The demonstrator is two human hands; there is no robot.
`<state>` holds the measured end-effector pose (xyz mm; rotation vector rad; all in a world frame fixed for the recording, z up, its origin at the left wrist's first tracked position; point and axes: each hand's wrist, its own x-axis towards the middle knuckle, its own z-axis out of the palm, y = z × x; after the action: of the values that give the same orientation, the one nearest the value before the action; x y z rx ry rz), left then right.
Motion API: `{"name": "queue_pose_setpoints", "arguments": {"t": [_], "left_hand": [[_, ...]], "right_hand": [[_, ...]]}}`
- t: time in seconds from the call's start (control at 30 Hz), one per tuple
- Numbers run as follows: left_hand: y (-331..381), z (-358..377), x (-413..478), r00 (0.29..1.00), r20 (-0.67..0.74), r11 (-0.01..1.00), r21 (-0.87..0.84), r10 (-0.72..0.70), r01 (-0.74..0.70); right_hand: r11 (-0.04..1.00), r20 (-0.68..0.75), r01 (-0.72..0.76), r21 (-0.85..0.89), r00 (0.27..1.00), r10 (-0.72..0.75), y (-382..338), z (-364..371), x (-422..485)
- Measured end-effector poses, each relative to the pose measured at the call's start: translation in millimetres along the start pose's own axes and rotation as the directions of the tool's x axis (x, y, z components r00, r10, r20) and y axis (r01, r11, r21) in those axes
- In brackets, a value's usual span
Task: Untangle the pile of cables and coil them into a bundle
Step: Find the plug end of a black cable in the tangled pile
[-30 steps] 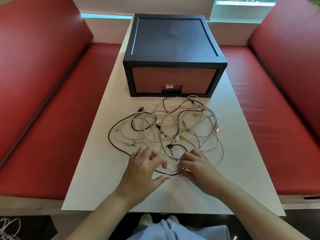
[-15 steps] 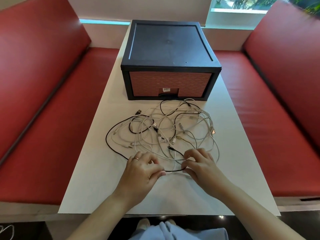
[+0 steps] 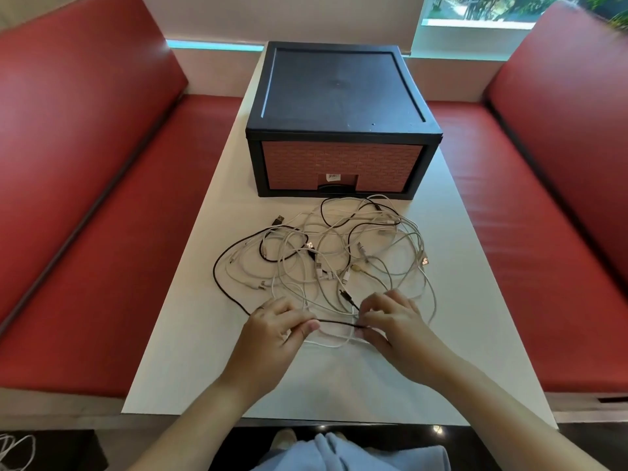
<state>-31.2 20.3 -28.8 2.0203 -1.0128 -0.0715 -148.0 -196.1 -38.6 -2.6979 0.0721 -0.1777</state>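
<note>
A tangled pile of white and black cables lies spread on the white table. At the pile's near edge my left hand pinches a black cable between thumb and fingers. My right hand pinches the same black cable a short way to the right. The stretch of black cable runs nearly straight between the two hands. A white cable loop sags just below it.
A black drawer box with a red brick-patterned front stands on the table right behind the pile. Red bench seats flank the table on both sides. More white cable lies on the floor at bottom left.
My left hand went from lying flat over the cables to pinching the black cable. Both hands now hold it drawn between them, lifted slightly off the table.
</note>
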Motion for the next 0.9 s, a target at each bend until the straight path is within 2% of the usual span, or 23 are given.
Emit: {"name": "queue_pose_setpoints", "arguments": {"t": [0.17,0.3,0.4,0.47,0.57,0.67,0.9], "left_hand": [[-8.1,-17.4,10.3,0.999,-0.039,0.999,0.043,-0.004,0.006],[-38.1,-42.0,17.3,0.991,-0.116,0.988,0.133,-0.067,0.083],[-48.1,-54.1,22.4,0.977,-0.158,0.981,0.108,-0.143,0.162],[-48.4,-55.2,26.9,0.971,-0.175,0.978,0.099,-0.166,0.185],[-48.2,-54.1,32.3,0.959,-0.204,0.973,0.085,-0.196,0.217],[-47.9,-55.8,34.2,0.962,-0.193,0.973,0.093,-0.191,0.212],[-47.6,-51.8,30.4,0.969,-0.155,0.970,0.124,-0.190,0.210]], "right_hand": [[0.994,-0.072,0.006,0.111,0.997,0.002,-1.4,-5.8,6.8],[0.979,-0.129,-0.093,0.180,0.985,0.118,11.1,-11.2,5.6],[0.963,-0.113,-0.156,0.222,0.976,0.184,14.7,-13.3,6.6],[0.970,-0.061,-0.161,0.183,0.983,0.174,14.6,-15.0,8.1],[0.995,-0.022,-0.088,0.042,0.996,0.089,21.9,-14.0,7.8],[0.997,-0.001,-0.079,0.020,0.997,0.079,27.6,-13.5,3.7],[0.894,0.017,-0.293,0.339,0.952,0.306,27.3,-24.4,2.6]]}}
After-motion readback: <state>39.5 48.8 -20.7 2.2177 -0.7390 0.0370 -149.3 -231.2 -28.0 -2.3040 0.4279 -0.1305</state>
